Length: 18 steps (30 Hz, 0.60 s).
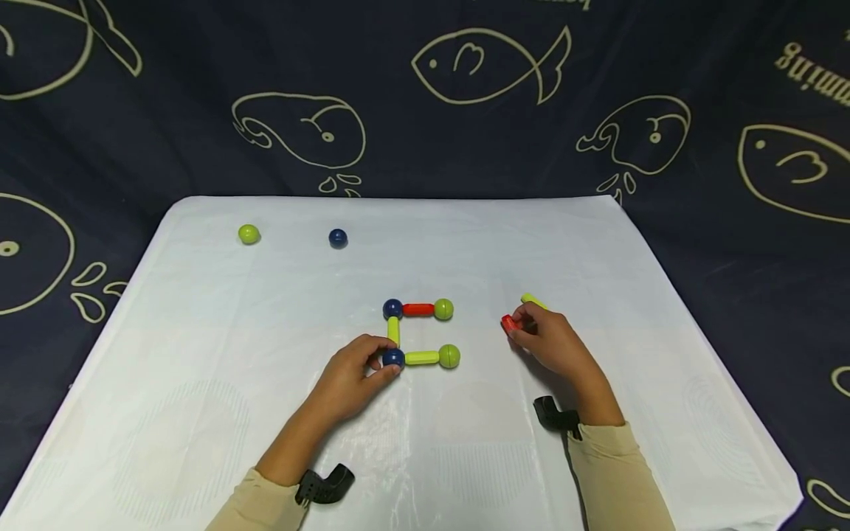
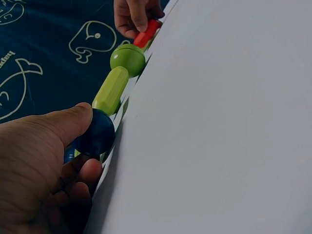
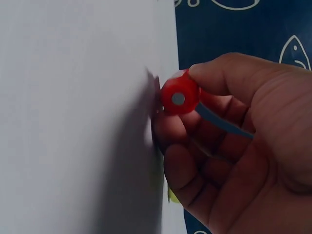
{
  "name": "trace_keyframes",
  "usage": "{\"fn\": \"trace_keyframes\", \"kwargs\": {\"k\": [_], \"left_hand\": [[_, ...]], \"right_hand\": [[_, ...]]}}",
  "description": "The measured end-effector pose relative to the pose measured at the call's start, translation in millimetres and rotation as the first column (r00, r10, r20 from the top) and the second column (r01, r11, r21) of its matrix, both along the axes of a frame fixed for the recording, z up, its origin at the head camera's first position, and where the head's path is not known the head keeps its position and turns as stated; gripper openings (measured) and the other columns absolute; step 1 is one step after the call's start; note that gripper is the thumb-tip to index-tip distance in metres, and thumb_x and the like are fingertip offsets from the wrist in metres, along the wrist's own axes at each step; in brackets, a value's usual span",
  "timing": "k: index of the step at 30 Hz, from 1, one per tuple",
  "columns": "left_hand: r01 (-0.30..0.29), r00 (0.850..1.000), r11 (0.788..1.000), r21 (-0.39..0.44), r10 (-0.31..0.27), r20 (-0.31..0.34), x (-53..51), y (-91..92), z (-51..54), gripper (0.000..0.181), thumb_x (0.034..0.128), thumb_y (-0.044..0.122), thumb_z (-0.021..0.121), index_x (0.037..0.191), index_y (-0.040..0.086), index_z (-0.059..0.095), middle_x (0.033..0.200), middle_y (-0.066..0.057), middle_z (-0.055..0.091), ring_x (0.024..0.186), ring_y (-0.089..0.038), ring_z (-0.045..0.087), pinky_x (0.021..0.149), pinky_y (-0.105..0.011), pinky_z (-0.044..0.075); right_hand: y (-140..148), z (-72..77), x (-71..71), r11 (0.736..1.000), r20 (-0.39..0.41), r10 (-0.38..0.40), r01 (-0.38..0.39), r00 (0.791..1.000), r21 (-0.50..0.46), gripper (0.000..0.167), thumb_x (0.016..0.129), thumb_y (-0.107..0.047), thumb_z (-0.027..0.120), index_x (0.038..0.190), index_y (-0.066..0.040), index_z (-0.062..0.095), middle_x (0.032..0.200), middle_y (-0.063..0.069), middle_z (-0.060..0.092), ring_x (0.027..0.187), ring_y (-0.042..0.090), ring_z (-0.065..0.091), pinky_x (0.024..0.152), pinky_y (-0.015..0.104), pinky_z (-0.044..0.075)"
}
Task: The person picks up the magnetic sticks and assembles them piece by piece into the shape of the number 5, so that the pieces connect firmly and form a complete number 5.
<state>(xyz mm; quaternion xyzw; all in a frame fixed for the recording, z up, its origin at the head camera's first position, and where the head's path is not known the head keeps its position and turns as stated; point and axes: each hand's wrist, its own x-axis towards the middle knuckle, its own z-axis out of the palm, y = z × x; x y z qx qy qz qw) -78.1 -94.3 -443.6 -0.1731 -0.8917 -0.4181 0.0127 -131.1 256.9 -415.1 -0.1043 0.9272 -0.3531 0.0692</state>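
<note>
A U-shaped chain of balls and magnetic rods lies mid-table. Its near blue ball (image 1: 394, 358) is pinched between thumb and fingers of my left hand (image 1: 352, 376). From that ball a yellow-green rod (image 1: 422, 358) leads right to a green ball (image 1: 449, 356), and another yellow-green rod (image 1: 394, 330) runs up to the far blue ball (image 1: 393, 309). A red rod (image 1: 418, 310) joins that one to a second green ball (image 1: 443, 309). Off to the right, my right hand (image 1: 554, 343) pinches a loose red magnetic rod (image 3: 179, 96), whose round metal end faces the right wrist camera.
Just beyond my right hand lies a loose yellow-green rod (image 1: 533, 300), partly hidden by it. Toward the back left of the white-covered table (image 1: 199, 310) are a loose green ball (image 1: 249, 234) and a loose blue ball (image 1: 338, 238). A dark fish-patterned cloth (image 1: 425, 147) hangs behind.
</note>
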Motion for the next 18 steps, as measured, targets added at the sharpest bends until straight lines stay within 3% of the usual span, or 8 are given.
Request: {"fn": "trace_keyframes", "kwargs": {"k": [8,18], "left_hand": [[0.0,0.999,0.999,-0.04,0.001,0.037,-4.1,3.3,5.8,0.031,0.0889,0.021,0.077,0.116,0.012,0.066,0.097,0.004,0.06,0.078,-0.011,0.054,0.069,-0.029,0.047],[0.02,1.0,0.993,-0.118,-0.018,0.013,-23.0,8.2,13.8,0.029,0.0898,0.023,0.076,0.115,0.012,0.067,0.09,0.002,0.059,0.072,-0.012,0.049,0.064,-0.031,0.044]], "right_hand": [[-5.0,2.4,1.1,0.991,0.028,0.038,-0.034,0.999,-0.129,0.019,0.093,-0.004,0.064,0.112,-0.005,0.059,0.099,0.01,0.063,0.08,0.02,0.062,0.066,0.032,0.053],[-23.2,3.2,2.9,0.951,0.129,0.054,-0.011,0.99,-0.31,0.024,0.093,-0.002,0.061,0.117,0.002,0.056,0.099,0.015,0.06,0.078,0.027,0.062,0.065,0.034,0.053]]}}
